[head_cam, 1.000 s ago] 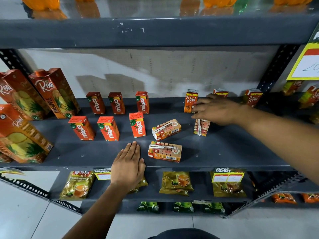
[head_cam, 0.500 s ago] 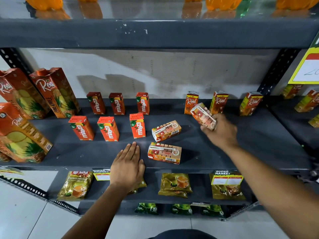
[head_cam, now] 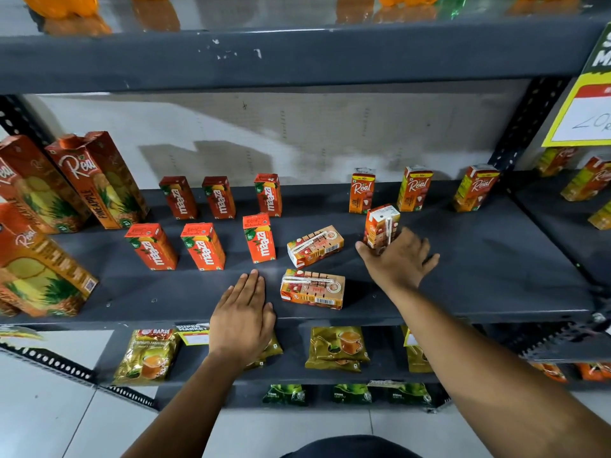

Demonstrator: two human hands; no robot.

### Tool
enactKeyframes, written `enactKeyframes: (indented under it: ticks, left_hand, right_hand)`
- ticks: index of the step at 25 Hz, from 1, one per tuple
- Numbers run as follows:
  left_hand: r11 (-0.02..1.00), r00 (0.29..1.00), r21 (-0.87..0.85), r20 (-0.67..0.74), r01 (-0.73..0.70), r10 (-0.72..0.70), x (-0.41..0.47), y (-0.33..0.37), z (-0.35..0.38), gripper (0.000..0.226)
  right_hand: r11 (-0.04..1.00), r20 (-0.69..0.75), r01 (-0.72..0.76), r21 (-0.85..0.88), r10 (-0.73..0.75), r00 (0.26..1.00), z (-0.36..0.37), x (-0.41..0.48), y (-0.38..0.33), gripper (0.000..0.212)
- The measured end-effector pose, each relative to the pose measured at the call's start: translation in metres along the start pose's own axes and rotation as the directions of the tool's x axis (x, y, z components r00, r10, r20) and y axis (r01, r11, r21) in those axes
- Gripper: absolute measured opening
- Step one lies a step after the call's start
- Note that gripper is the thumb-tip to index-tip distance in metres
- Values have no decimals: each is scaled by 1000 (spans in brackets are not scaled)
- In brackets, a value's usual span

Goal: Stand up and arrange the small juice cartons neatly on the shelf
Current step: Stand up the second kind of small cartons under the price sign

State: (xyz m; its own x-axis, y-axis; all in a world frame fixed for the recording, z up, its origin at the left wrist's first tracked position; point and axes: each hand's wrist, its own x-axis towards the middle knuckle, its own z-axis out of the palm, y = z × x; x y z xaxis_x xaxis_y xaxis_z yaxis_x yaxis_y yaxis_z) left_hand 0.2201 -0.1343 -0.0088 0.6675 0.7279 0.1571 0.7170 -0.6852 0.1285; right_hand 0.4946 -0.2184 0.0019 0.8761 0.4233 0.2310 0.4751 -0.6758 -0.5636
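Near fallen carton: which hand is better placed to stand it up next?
Probably left. The left hand lies flat and empty right beside the near fallen carton; the right hand is at the upright carton.

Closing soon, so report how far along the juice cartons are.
Done: six Maaza cartons and three Real cartons stand upright. In hand: the right hand is setting a fourth Real carton upright. Left: two cartons lie flat. The left hand rests on the shelf.

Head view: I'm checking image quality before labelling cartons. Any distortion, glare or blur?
Head view: wide-angle bending bows the shelf edges; the glossy top shelf mirrors orange bottles; the right hand looks slightly soft; upright Maaza cartons read sharply.
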Motion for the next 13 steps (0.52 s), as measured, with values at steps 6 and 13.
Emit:
enactKeyframes:
  ticks: [6,13]
  left_hand:
    - [1000,1000,-2,-3,2,-2,0,0,1,65]
    - [1000,1000,-8,-8,11,-11,0,1,0,63]
  right_hand:
    - [957,-180,45,288,8,984,-8,3,-19,104]
    - [784,143,-28,620,-78,987,-12,16,5,90]
